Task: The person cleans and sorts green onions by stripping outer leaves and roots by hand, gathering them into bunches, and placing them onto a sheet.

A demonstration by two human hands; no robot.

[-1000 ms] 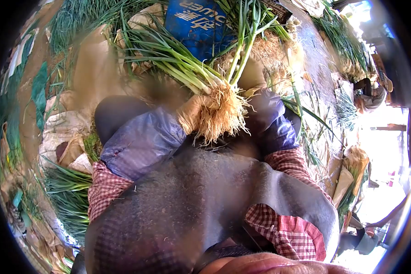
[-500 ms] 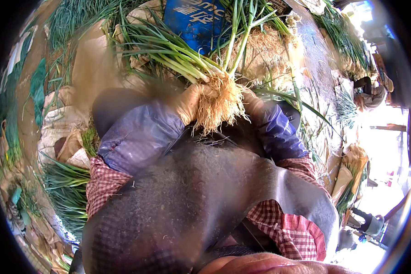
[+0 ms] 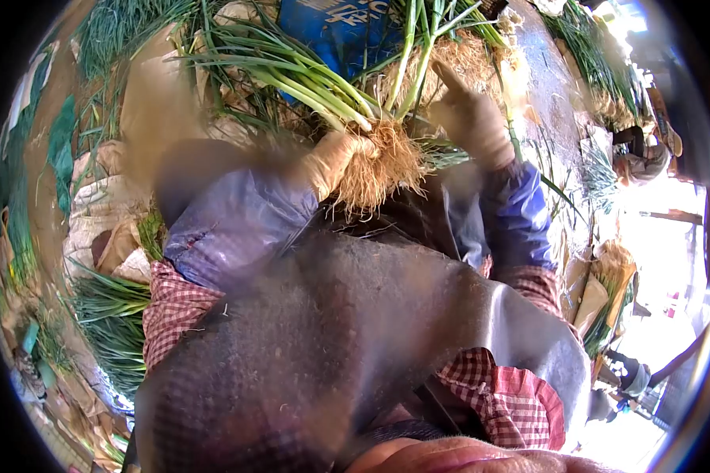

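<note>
The left hand (image 3: 327,164) is closed around a bunch of long green leafy stalks with pale stems and tan stringy roots (image 3: 383,158); this bunch is in front of the lap, with its roots toward the body and its leaves spreading up and to the left. The roots and a dark blur cover part of the fingers, so I cannot tell how each one lies. The right hand (image 3: 475,126) is apart from the roots, just to their right, with one finger stretched out; its other fingers are too blurred, and I cannot tell how wide they are. Behind the bunch is a blue sheet-like thing with white letters (image 3: 339,43), cut by the top edge, so its writing cannot be read fully. Beside it are more tan roots (image 3: 464,67), partly hidden by stalks. A dark shiny apron (image 3: 315,331) fills the lower part. At the far right, another person (image 3: 645,164) is small and unclear near strong white light.
</note>
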